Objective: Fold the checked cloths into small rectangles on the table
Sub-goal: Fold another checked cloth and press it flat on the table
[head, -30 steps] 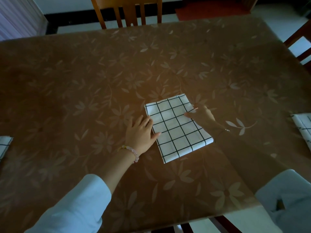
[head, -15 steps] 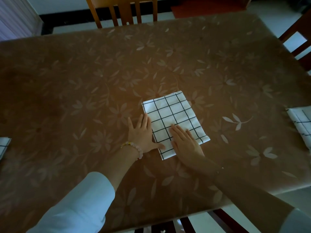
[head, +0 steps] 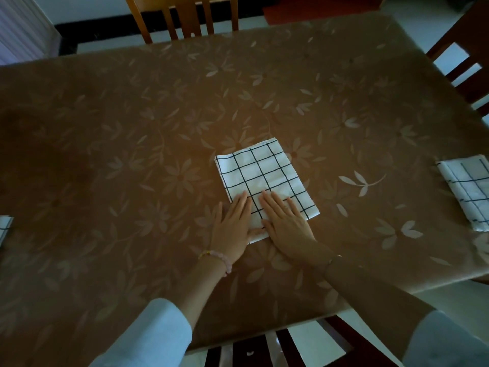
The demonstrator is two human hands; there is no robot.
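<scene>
A white cloth with a black check (head: 260, 176) lies folded into a rectangle in the middle of the brown flowered table (head: 132, 128). My left hand (head: 232, 229) rests flat with its fingers together, its fingertips on the cloth's near left corner. Beside it my right hand (head: 287, 223) presses flat on the cloth's near edge, fingers slightly spread. Neither hand grips anything.
Another folded checked cloth (head: 469, 192) lies at the table's right edge. A corner of a third cloth (head: 4, 227) shows at the left edge. Wooden chairs stand at the far side (head: 182, 17), the right (head: 465, 59) and below the near edge (head: 277, 343).
My right hand came back from the cloth's far right edge to its near edge. My left hand slid from beside the cloth onto its near corner. The cloth stays flat.
</scene>
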